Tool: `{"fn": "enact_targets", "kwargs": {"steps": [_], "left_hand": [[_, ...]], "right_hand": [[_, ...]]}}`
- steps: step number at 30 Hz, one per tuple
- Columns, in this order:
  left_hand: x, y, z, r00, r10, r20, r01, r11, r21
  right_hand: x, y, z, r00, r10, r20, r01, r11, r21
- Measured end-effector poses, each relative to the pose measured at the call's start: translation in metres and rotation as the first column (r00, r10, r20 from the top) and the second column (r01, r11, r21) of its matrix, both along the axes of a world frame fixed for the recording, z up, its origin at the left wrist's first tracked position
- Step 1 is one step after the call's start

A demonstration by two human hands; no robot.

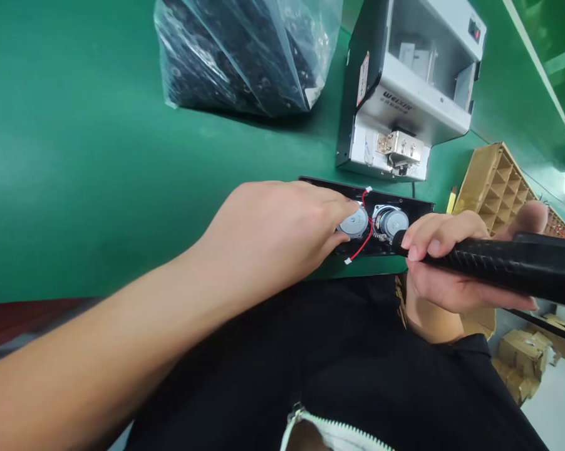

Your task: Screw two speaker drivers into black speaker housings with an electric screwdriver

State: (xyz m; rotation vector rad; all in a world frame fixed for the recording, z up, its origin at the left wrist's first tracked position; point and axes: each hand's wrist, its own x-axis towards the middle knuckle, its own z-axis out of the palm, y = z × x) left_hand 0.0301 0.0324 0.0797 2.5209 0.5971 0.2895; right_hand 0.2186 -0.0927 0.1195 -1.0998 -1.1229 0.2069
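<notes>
A black panel [421, 207] lies on the green bench with two round speakers set on it. My left hand [282, 228] pinches the left speaker [354, 223] between thumb and fingers, and its palm hides the panel's left part. My right hand [445, 250] is wrapped round a black power screwdriver [493, 260], held nearly level. The screwdriver's front end reaches the lower left edge of the right speaker [392, 222]; whether it sits on a screw I cannot make out. Red wires [368, 235] with white plugs run between the two speakers.
Behind the panel stands a grey WEIXIN machine [404, 94] with a red-lit switch. A clear plastic bag of black parts [245, 56] is at the back. On the right is a divided cardboard box [493, 181]. More cartons [522, 357] lie below at the right.
</notes>
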Motion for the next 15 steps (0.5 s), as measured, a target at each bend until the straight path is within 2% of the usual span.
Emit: {"fn": "enact_targets", "kwargs": {"steps": [4,7,11,15], "left_hand": [[-0.0009,-0.0021,0.0025,0.999,0.039,0.016,-0.037,0.996,-0.082],[-0.0018,-0.0027,0.0041,1.0,0.031,-0.004,-0.031,0.995,-0.097],[-0.0021,-0.002,0.0057,0.999,0.039,-0.023,-0.041,0.994,-0.103],[-0.0013,-0.0019,0.0062,0.998,0.03,-0.054,-0.035,0.995,-0.096]], "right_hand": [[-0.0029,0.0042,-0.0075,0.999,0.015,-0.031,-0.017,0.999,-0.048],[-0.0037,0.0062,-0.0083,0.998,0.05,-0.041,-0.048,0.998,0.049],[-0.0049,0.0035,-0.0039,0.993,0.075,-0.095,-0.085,0.991,-0.103],[-0.0064,0.0016,0.0015,0.986,0.106,-0.13,-0.122,0.985,-0.123]]}}
